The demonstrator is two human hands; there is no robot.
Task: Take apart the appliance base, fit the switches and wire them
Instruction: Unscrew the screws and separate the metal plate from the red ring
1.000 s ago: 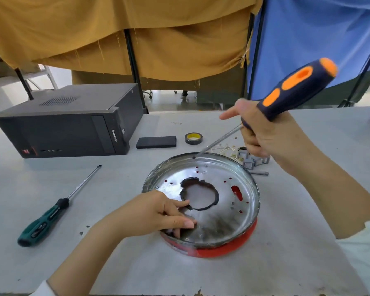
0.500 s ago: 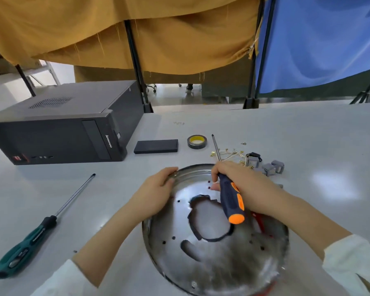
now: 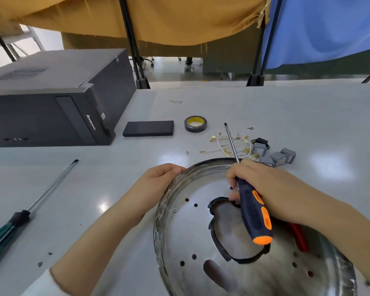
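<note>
Round shiny metal appliance base (image 3: 179, 236), dish-shaped with a black-edged centre cut-out, filling the lower right of the frame on the pale grey desk (image 3: 286, 116). Left hand (image 3: 158, 180) at lower centre, fingers curled over the base's upper-left rim, gripping it steady. Right hand (image 3: 263, 184) at centre right, wrapped around a dark blue and orange-handled screwdriver (image 3: 252, 212), shaft pointing up and away toward the top of the frame, orange butt hanging over the cut-out; tip clear of any screw. One small silver screw (image 3: 174, 210) seated in the plate near the left rim, another loose on the desk above the base. Just beyond the far rim, at centre right, a tangle of white wires with brass terminals (image 3: 226, 144) and several small grey plastic switches (image 3: 278, 157), all apart from the base. Roll of black tape with yellow core (image 3: 195, 123), flat black rectangular block (image 3: 148, 128) and dark desktop computer case (image 3: 51, 99) toward the upper left; long green-handled screwdriver (image 3: 30, 208) lying at the left edge. Likely still in the disassembly step, between screws: base being turned or repositioned rather than driven into. Next move probably needing the driver flipped tip-down, seated squarely on the remaining screw, rim held firm against rotation.
</note>
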